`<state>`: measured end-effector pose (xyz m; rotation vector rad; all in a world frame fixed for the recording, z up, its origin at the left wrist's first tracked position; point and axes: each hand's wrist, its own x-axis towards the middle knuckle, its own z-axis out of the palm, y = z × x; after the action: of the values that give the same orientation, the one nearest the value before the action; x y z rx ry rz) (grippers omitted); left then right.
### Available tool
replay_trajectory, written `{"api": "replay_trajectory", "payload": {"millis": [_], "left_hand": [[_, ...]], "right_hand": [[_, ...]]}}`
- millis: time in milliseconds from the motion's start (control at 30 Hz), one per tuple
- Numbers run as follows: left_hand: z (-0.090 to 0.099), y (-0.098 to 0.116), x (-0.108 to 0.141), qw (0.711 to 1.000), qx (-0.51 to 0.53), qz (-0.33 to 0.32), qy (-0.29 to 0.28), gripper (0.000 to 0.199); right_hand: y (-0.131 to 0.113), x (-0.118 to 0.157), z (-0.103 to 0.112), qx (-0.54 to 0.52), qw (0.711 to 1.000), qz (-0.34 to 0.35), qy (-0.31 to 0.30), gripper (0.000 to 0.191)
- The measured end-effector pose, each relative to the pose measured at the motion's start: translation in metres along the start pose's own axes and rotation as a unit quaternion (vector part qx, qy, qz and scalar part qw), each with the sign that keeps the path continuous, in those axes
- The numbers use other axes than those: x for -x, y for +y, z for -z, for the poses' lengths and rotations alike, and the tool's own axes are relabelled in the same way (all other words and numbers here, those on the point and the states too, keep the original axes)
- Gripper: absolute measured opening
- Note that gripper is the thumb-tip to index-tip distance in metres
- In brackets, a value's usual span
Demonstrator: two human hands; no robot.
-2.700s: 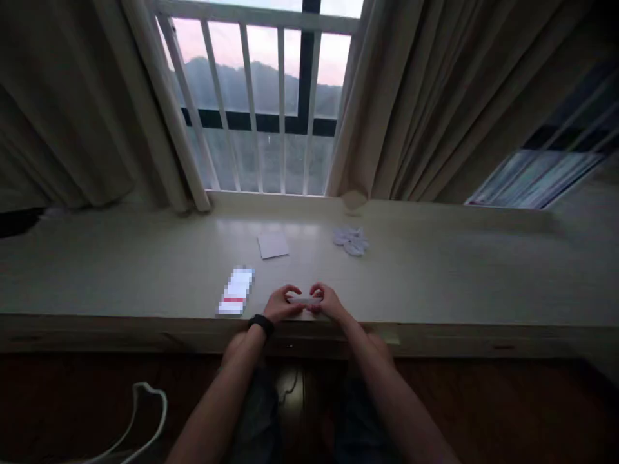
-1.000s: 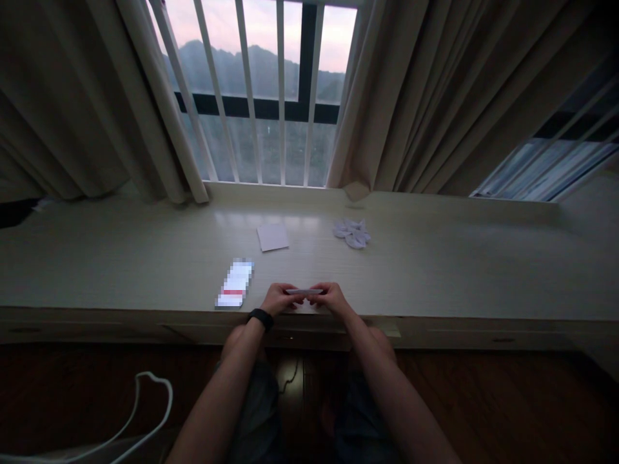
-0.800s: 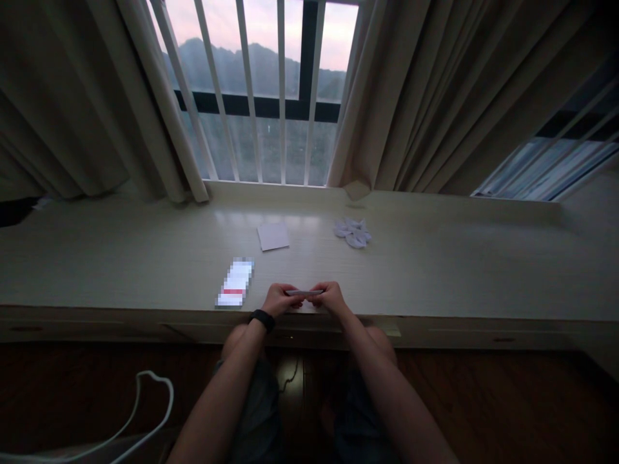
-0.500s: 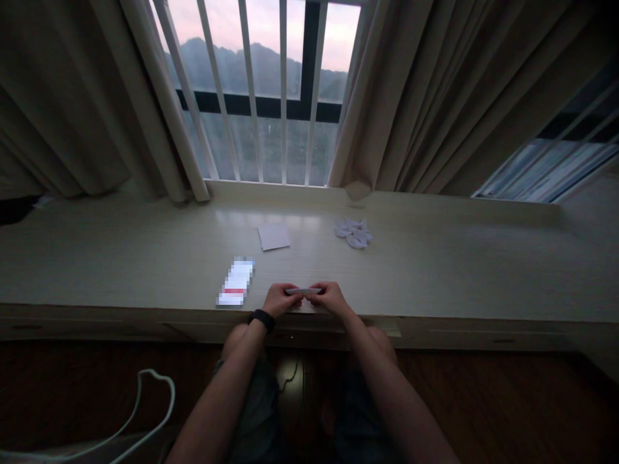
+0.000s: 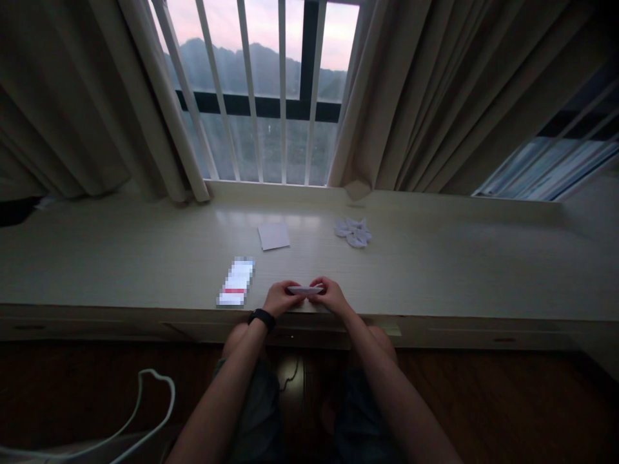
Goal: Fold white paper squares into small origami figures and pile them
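Between my two hands is a small folded piece of white paper (image 5: 305, 290), held just over the front edge of the pale desktop. My left hand (image 5: 282, 298), with a black band on its wrist, grips the paper's left end. On the other end, my right hand (image 5: 331, 296) is closed with thumb and fingers around the paper. The fingers partly hide both ends. Farther back lie a flat stack of square white paper (image 5: 274, 236) and a cluster of folded white paper pieces (image 5: 354, 232).
A phone (image 5: 236, 281) with a lit, blurred screen lies left of my hands on the long pale desktop (image 5: 449, 264). Behind stand a barred window (image 5: 271, 142) and heavy curtains (image 5: 401, 96). A white cable (image 5: 169, 399) loops at the lower left.
My right hand's fingers have lifted slightly, and the paper has tilted so that more of its face shows. My left hand has hardly moved.
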<state>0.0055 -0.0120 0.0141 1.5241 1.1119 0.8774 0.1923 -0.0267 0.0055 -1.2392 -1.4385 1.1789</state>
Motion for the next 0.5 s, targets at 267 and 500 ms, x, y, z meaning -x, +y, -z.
{"api": "replay_trajectory", "payload": {"millis": [267, 500], "left_hand": [[-0.0009, 0.0079, 0.0030, 1.000, 0.013, -0.012, -0.006, 0.034], [-0.0052, 0.0044, 0.0047, 0.999, 0.025, 0.015, 0.030, 0.043]], "right_hand": [[-0.0035, 0.0000, -0.0027, -0.012, 1.000, -0.016, -0.017, 0.041], [-0.0049, 0.0003, -0.0054, 0.012, 1.000, -0.006, -0.007, 0.043]]}}
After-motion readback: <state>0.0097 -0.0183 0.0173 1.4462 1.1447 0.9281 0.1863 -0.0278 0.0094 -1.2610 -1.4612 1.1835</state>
